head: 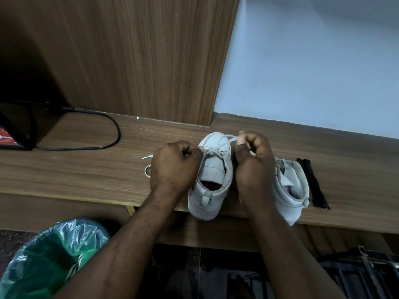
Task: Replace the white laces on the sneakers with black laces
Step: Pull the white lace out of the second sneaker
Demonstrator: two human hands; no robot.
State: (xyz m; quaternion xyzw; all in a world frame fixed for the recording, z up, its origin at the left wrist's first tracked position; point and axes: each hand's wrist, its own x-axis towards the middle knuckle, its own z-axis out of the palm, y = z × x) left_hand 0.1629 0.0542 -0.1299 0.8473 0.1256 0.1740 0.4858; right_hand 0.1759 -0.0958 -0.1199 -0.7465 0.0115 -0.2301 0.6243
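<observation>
The light is dim, soft and indoor, with no hard shadows. The pale wall (313, 61) above and right of the right hand (254, 167) is brightest, even and bluish. Far left of the left hand (172, 167) the corner sinks to near black. The plastic bag (54, 255) below that hand carries small glints. The white lace (218, 148) pinched by both hands looks soft-edged. The desk (86, 173) bows under the wide lens.

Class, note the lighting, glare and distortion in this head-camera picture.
Head view: dim, darkest upper left; wide-angle distortion bows the desk edge; glare glints on the green plastic bag; the left hand and right hand gripping the white lace look soft.
</observation>
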